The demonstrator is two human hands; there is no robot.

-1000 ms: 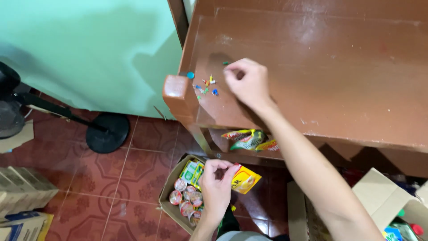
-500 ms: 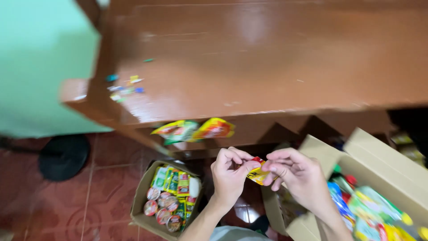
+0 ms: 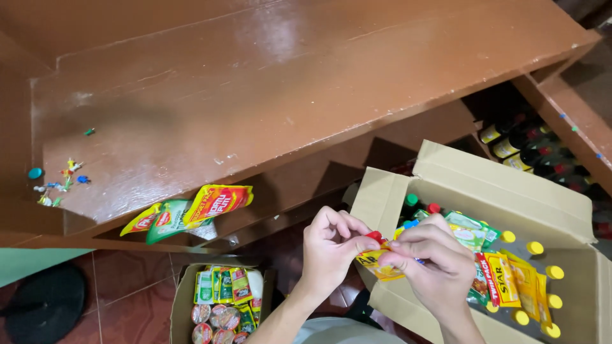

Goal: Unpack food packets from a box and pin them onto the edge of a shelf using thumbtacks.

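Observation:
Both hands meet low in the middle of the head view. My left hand (image 3: 331, 248) and my right hand (image 3: 430, 264) pinch a small yellow sachet (image 3: 376, 262) with a red top between their fingertips. They hover over the near edge of an open cardboard box (image 3: 503, 185) that holds several yellow and green sachets and yellow-capped bottles. Above them runs a brown wooden counter (image 3: 287, 108).
Coloured push pins (image 3: 57, 181) lie at the counter's left end. Sachets (image 3: 191, 210) hang out of the shelf under the counter. A second small box (image 3: 220, 302) with sachets and cups stands on the red tile floor. Dark bottles (image 3: 516, 143) stand at the right.
My right hand left the pins on the counter and came down to join my left hand on the yellow sachet. The view has swung right, bringing the large box into sight.

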